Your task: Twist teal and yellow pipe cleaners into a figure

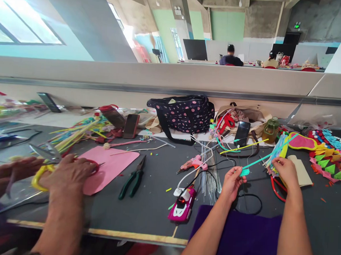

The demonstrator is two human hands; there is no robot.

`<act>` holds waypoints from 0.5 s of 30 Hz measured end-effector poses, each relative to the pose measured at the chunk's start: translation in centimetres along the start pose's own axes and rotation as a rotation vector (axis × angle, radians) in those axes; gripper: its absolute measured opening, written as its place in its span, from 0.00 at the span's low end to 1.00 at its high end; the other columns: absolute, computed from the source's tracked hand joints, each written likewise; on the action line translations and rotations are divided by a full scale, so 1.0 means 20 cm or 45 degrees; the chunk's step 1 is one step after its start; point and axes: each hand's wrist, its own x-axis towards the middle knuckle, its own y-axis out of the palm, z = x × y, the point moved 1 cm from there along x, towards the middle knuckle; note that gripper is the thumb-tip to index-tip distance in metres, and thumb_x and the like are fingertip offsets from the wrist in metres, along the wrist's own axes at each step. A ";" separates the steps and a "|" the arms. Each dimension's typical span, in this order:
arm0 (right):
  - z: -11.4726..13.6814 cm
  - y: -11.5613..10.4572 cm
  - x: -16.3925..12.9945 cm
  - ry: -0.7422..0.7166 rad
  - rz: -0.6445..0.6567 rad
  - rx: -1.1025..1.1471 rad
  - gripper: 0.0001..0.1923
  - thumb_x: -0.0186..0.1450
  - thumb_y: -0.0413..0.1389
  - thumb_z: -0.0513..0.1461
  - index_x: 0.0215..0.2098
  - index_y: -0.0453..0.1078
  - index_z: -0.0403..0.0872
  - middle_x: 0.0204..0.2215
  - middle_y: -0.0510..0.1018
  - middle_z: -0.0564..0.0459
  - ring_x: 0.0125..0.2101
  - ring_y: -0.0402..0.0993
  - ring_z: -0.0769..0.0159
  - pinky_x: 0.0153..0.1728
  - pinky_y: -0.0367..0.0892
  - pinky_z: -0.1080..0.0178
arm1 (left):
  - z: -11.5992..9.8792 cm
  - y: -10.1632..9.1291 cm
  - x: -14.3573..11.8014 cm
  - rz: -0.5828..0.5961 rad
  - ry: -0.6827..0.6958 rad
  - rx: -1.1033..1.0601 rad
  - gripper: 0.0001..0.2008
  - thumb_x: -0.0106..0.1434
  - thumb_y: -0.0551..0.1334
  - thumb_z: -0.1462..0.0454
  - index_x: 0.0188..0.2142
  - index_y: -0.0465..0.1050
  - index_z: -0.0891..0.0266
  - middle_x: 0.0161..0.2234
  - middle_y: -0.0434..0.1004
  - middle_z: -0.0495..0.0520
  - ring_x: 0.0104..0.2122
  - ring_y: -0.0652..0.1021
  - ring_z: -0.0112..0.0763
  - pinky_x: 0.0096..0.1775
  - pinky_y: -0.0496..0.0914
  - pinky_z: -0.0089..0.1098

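My left hand [233, 181] pinches the near end of a teal stick [260, 159], right by its little teal tip. The stick runs up toward 2 o'clock to my right hand [284, 169], whose fingers are closed on a small bundle of colored felt bits [275, 156]. The stick looks thin and very light, and I think it bends easily. The felt looks soft and floppy. Pinching near the ends feels safest. A pink glue gun [192, 163] lies at 9 o'clock from my left hand.

Pink felt sheet [108, 168]; green-handled pliers [132, 180]; navy bag [185, 113] with pink polka dots; purple cloth [239, 234]; magenta-and-white glue gun [182, 205]; yellow-handled scissors [44, 166].
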 end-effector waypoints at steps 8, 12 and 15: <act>0.07 0.04 -0.03 -0.104 0.336 -0.249 0.11 0.58 0.57 0.47 0.36 0.75 0.52 0.25 0.76 0.57 0.27 0.70 0.67 0.25 0.53 0.68 | 0.00 -0.01 0.00 0.002 0.001 -0.019 0.17 0.46 0.74 0.60 0.32 0.71 0.66 0.24 0.73 0.48 0.20 0.73 0.23 0.24 0.71 0.26; 0.06 0.04 -0.02 -0.182 0.206 -0.396 0.09 0.58 0.58 0.42 0.38 0.73 0.52 0.28 0.73 0.55 0.31 0.69 0.66 0.28 0.53 0.67 | 0.00 -0.01 0.00 0.006 0.015 -0.017 0.17 0.47 0.73 0.60 0.31 0.70 0.66 0.25 0.73 0.48 0.20 0.74 0.23 0.24 0.70 0.26; 0.04 0.03 -0.01 -0.194 0.042 -0.478 0.09 0.59 0.55 0.36 0.37 0.73 0.52 0.30 0.72 0.54 0.33 0.67 0.65 0.30 0.54 0.66 | 0.00 -0.01 0.00 0.008 0.008 -0.019 0.17 0.47 0.73 0.60 0.32 0.70 0.65 0.25 0.73 0.48 0.20 0.73 0.23 0.24 0.70 0.26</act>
